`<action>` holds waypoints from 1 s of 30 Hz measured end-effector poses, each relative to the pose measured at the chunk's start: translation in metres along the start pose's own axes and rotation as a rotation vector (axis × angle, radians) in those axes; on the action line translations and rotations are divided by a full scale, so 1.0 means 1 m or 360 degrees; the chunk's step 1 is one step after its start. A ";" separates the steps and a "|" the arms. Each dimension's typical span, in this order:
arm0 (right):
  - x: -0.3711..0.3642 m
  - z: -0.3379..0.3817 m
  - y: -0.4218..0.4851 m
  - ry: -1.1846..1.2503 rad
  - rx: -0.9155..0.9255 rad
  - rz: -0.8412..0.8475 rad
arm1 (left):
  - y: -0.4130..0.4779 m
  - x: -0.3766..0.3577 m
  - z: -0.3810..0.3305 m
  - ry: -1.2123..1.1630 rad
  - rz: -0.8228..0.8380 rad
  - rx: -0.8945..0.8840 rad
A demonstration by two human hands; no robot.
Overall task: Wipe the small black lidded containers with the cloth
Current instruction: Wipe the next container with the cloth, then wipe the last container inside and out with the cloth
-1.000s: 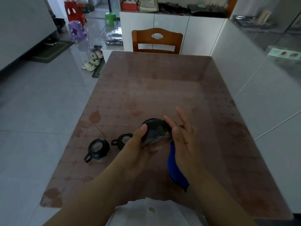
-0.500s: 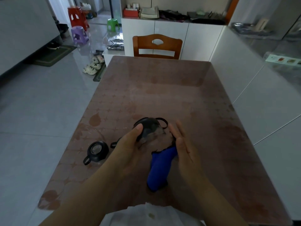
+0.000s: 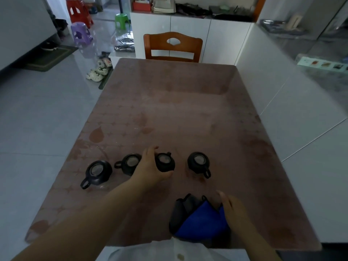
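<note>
Only the head view on my end, so here goes: long table with a glossy brownish-pink cover printed with faint stars and leaf shapes, sat on pale shiny floor tiles, white wall panels running along the right. One wooden chair with a cut-out in its back is at the far end, white cabinets behind it, and three plastic stools off to the back left: one red, one purple, one green. Some pale sandals lie on the floor too. On the table I count four small round black lidded containers with loop handles and greyish lid centres, in a rough row: leftmost, second, third, rightmost. The left hand is curled around the third one, thumb on the near side, fingers on its left side. The right hand lies loose, fingers relaxed, resting on the crumpled blue and dark grey cloth near the table's front edge, well apart from the containers.
</note>
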State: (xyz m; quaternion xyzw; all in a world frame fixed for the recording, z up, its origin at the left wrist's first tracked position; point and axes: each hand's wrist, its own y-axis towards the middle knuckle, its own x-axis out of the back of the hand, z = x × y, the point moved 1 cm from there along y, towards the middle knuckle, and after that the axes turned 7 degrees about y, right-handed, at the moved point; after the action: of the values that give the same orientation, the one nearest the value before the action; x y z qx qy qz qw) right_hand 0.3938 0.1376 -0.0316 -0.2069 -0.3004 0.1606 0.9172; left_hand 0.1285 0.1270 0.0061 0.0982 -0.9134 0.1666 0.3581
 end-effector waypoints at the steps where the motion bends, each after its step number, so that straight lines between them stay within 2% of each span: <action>1: 0.004 -0.001 0.001 0.0037 0.0018 -0.0041 | 0.002 -0.006 0.002 0.0116 0.0001 -0.0023; 4: 0.013 -0.001 -0.001 0.0156 0.0099 -0.0012 | 0.009 -0.021 0.010 0.0319 -0.0037 -0.0045; 7: 0.018 0.004 -0.002 0.0219 0.0234 0.0066 | 0.015 -0.029 0.014 0.0281 -0.0130 -0.0024; 10: 0.023 0.018 -0.002 0.0231 0.0378 0.0126 | 0.022 -0.036 0.014 0.0277 -0.0101 0.0000; 13: 0.023 0.034 0.004 0.0313 0.0522 0.0170 | 0.026 -0.041 0.010 0.0403 -0.0116 0.0031; 16: 0.017 0.038 0.014 0.0284 0.0594 0.0195 | 0.031 -0.047 -0.009 0.0771 -0.0136 -0.0164; 18: 0.013 0.033 0.018 0.0256 0.0571 0.0184 | 0.036 -0.055 -0.029 0.0856 -0.0066 -0.0348; 20: 0.011 0.022 0.020 0.0163 0.0544 0.0178 | 0.043 -0.066 -0.049 0.0706 0.0107 -0.0398; 23: 0.011 0.004 0.018 -0.0023 0.0425 0.0152 | 0.052 -0.082 -0.064 0.0221 0.0324 -0.0070; 27: 0.016 -0.005 0.010 -0.0088 0.0297 0.0003 | 0.055 -0.093 -0.066 -0.0004 0.0382 0.0077; 30: 0.017 -0.010 0.008 -0.0158 0.0212 0.0213 | 0.052 -0.094 -0.064 -0.0047 0.0356 0.0112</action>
State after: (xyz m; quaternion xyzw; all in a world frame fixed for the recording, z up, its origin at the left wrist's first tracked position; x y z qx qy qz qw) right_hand 0.4117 0.1482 -0.0348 -0.1570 -0.3196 0.2512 0.9001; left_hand 0.2203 0.2048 -0.0267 0.0105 -0.9175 0.2360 0.3202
